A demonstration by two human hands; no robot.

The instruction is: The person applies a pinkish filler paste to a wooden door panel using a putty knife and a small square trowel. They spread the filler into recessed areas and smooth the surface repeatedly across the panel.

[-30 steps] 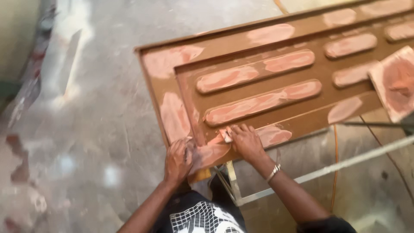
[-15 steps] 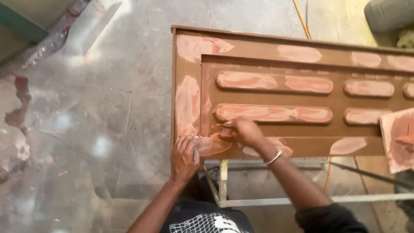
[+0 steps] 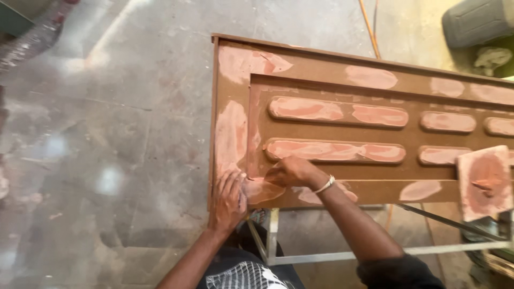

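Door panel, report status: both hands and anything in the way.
Left hand flat on door panel corner. Right hand pressing pinkish filler there. Square board resting at right, apart.

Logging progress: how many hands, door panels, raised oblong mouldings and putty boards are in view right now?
Hands: 2, left hand and right hand
Door panel: 1
Raised oblong mouldings: 5 in view
Putty board: 1
Total: 9
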